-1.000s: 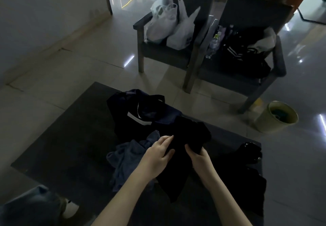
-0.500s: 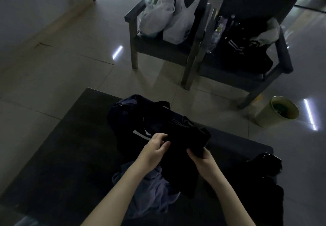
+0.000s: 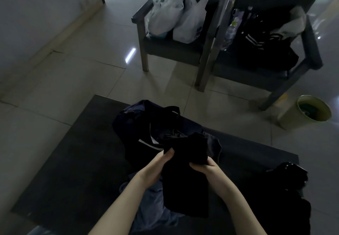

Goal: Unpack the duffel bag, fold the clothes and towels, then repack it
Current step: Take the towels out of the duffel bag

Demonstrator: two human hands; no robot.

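A dark navy duffel bag [image 3: 139, 124] with a white stripe lies open on a dark mat [image 3: 73, 161]. In front of it I hold a black garment [image 3: 185, 179] up off the mat. My left hand [image 3: 157, 166] grips its left edge and my right hand [image 3: 207, 168] grips its right edge, near the top. Under the garment, a crumpled grey-blue cloth [image 3: 154, 209] lies on the mat. A heap of black clothing [image 3: 286, 194] sits at the right end of the mat.
Two dark armchairs stand beyond the mat: the left chair [image 3: 146, 38] holds white plastic bags [image 3: 172, 16], the right chair [image 3: 304, 54] a black striped jacket and a bottle. A green bin [image 3: 289, 119] stands on the tiled floor at right. A wall runs along the left.
Both hands keep hold of the black garment and have drawn it slightly toward me, reworking their grip at its top. The camera tilted downward and forward.
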